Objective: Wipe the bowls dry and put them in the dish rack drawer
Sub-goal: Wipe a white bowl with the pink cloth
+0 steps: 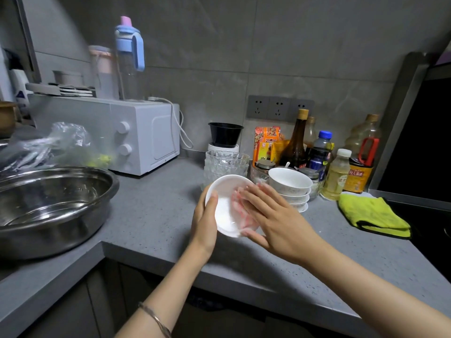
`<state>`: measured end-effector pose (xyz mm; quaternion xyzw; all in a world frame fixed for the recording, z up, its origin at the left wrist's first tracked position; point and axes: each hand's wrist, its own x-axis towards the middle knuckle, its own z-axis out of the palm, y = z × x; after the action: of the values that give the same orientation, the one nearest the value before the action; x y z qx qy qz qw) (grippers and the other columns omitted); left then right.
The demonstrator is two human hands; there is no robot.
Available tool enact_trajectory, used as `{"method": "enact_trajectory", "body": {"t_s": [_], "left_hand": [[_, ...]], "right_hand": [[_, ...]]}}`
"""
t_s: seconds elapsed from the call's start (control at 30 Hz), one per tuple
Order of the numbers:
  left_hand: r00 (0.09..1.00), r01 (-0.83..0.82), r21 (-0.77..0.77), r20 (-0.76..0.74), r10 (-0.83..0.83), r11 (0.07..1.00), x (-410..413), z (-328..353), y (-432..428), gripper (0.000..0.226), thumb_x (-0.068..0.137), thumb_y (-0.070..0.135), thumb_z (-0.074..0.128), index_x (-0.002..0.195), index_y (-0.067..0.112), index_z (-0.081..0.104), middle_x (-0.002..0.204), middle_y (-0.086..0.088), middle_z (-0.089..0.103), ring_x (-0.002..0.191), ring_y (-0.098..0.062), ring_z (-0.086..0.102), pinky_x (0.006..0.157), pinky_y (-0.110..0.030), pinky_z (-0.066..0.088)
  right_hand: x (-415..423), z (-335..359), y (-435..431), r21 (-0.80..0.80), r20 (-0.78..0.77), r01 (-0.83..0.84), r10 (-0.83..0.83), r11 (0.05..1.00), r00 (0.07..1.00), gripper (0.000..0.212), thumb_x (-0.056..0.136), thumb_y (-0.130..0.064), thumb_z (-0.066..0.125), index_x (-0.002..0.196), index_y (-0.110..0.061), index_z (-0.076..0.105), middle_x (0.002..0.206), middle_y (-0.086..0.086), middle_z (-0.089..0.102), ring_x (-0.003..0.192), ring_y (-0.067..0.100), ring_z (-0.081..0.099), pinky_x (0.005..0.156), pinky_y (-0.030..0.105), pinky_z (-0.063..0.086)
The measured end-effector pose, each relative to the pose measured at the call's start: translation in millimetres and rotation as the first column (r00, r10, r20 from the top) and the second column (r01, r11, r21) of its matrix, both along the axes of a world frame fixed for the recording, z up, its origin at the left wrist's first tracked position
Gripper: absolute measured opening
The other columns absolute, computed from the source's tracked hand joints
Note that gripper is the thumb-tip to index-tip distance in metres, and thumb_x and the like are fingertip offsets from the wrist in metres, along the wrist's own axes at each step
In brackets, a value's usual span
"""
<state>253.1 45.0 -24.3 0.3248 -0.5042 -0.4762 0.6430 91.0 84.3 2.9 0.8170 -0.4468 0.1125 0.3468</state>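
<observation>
head — left hand (204, 224) grips bowl (224, 209), cloth (238, 209) inside

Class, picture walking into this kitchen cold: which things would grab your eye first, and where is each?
Centre stage, the left hand holds a white bowl above the counter while the right hand presses a pink cloth inside it. A big steel basin fills the left edge, and a bright yellow-green cloth lies on the counter at right.

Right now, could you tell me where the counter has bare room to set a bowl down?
The gray counter is bare between the steel basin and the held white bowl, and along its front edge near the yellow cloth. Glass bowls, stacked white bowls and bottles crowd the back.
</observation>
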Motion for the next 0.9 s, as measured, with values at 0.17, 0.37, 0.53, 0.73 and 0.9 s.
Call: {"method": "enact_trajectory", "body": {"t_s": [0.17,0.37,0.53,0.73,0.9], "left_hand": [[0.998,-0.060,-0.011,0.006,0.060,0.998,0,-5,-2,0.027,0.101,0.016,0.038,0.100,0.033,0.059,0.102,0.006,0.063,0.096,-0.012,0.057,0.079,-0.022,0.046],[0.998,-0.047,0.049,-0.027,0.048,0.998,-12,-8,0,0.025,0.100,0.016,0.039,0.109,0.025,0.061,0.109,-0.002,0.065,0.101,-0.017,0.060,0.085,-0.023,0.050],[0.998,-0.007,0.137,-0.064,0.015,0.991,-5,-10,-4,0.025,0.099,0.017,0.042,0.114,0.018,0.062,0.111,-0.010,0.065,0.106,-0.029,0.061,0.092,-0.042,0.050],[0.972,0.170,0.178,0.133,-0.195,0.969,15,-1,-11,0.023,0.098,0.014,0.041,0.111,0.012,0.060,0.106,-0.011,0.065,0.095,-0.020,0.060,0.078,-0.024,0.048],[0.981,0.182,0.181,0.039,-0.192,0.966,9,-3,-5,0.039,0.088,0.002,0.042,0.112,0.028,0.059,0.103,-0.002,0.065,0.093,-0.016,0.060,0.072,-0.026,0.049]], "right_hand": [[3,-17,14,0.111,-0.068,-0.014,0.021,0.994,0.997,0.075,0.083,-0.051,0.049,0.147,-0.016,0.030,0.148,0.020,0.036,0.137,0.037,0.034,0.110,0.046,0.024],[41,-25,26,0.320,0.208,-0.032,-0.037,0.947,0.978,0.072,0.068,-0.035,0.047,0.135,-0.009,0.046,0.139,0.015,0.049,0.111,0.029,0.056,0.097,0.032,0.040],[37,-23,23,0.424,0.356,-0.219,0.060,0.879,0.933,0.058,0.080,-0.018,0.051,0.137,-0.010,0.045,0.145,0.010,0.044,0.129,0.026,0.045,0.106,0.029,0.029],[0,-13,-7,0.094,-0.146,-0.163,0.176,0.982,0.973,0.029,0.076,-0.022,0.069,0.101,-0.009,0.074,0.108,0.005,0.071,0.104,0.024,0.066,0.095,0.033,0.048],[35,-21,0,0.102,0.083,-0.025,0.017,0.994,0.996,0.015,0.058,-0.015,0.078,0.068,-0.018,0.068,0.068,-0.003,0.067,0.054,0.017,0.064,0.042,0.020,0.036]]}}
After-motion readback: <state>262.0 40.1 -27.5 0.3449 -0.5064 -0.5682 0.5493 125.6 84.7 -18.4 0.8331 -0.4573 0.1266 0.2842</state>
